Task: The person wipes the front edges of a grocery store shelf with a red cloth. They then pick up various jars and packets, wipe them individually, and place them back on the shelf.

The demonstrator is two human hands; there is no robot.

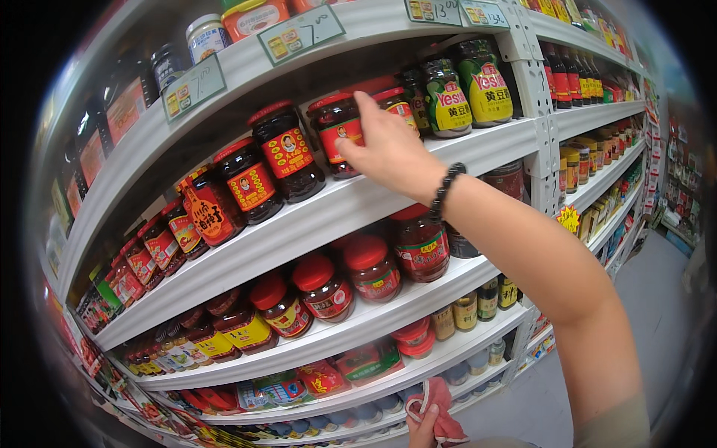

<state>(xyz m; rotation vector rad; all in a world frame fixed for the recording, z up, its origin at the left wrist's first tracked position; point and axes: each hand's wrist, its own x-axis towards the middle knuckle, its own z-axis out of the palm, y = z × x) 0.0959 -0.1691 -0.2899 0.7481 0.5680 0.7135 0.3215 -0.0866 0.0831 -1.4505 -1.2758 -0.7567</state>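
My right hand [393,145], with a black beaded bracelet [447,193] at the wrist, reaches up to the shelf. Its thumb lies across the front of a dark sauce jar [330,133] with a red lid and red-green label, and the forefinger rests by the lid's right side. The other fingers are hidden behind. The jar stands on the shelf, beside a taller red-labelled jar [287,153] on its left. Partly behind my hand is another red-lidded jar [397,104]. Low in the picture my left hand [423,431] clutches a pink cloth [441,413].
Green-yellow sauce jars [484,82] stand right of my hand, near a perforated white upright [529,82]. Red-lidded jars [377,269] line the shelf below. Price cards [302,33] hang on the upper shelf's edge. Further shelving [597,112] continues right, above grey floor [635,276].
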